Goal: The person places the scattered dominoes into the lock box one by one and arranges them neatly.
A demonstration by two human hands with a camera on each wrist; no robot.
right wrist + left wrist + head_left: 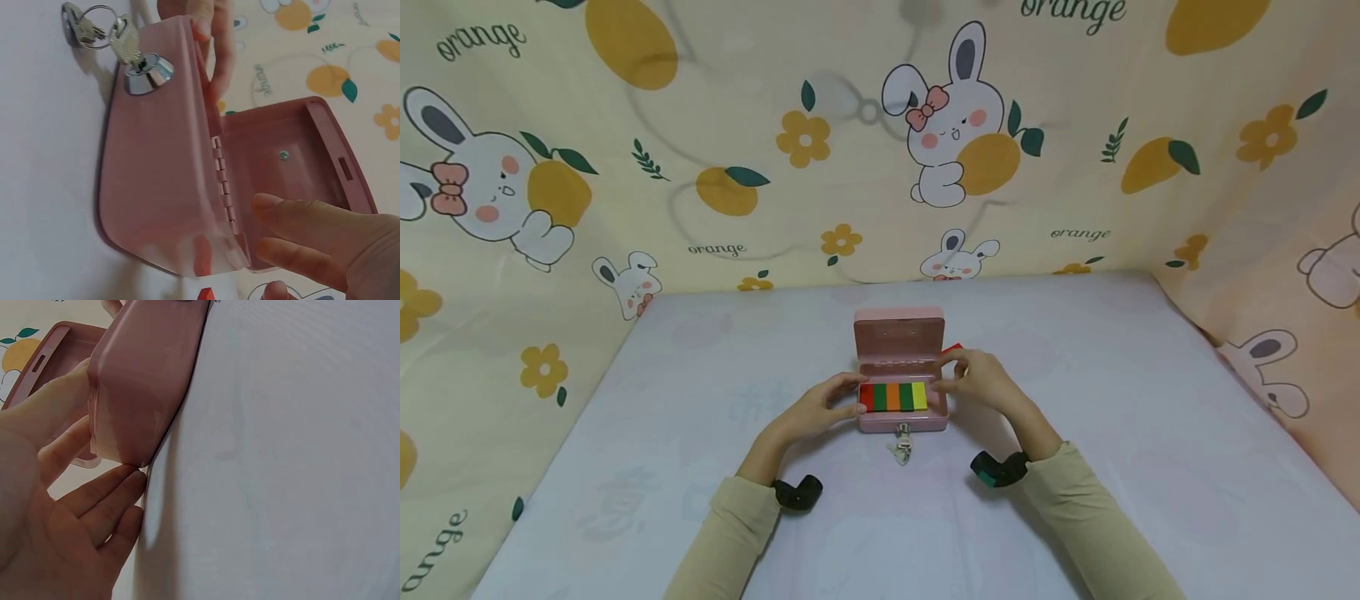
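A pink metal cash box (902,423) sits with its lid (898,337) raised. Inside, a row of coloured blocks (892,397) runs red, green, orange, green, yellow. My left hand (820,407) grips the box's left end: thumb and index finger reach over the rim near the red block, while the other fingers touch the outer wall in the left wrist view. Over the right end, my right hand (985,379) has its thumb and fingers apart, nothing seen between them. A red piece (952,347) shows just beyond that hand, mostly hidden; its tip (206,294) appears in the right wrist view.
A key on a ring (126,40) stands in the front lock (149,75), with more keys hanging over the white table (625,467). A printed curtain (820,125) with rabbits and oranges rises behind the table and along both sides.
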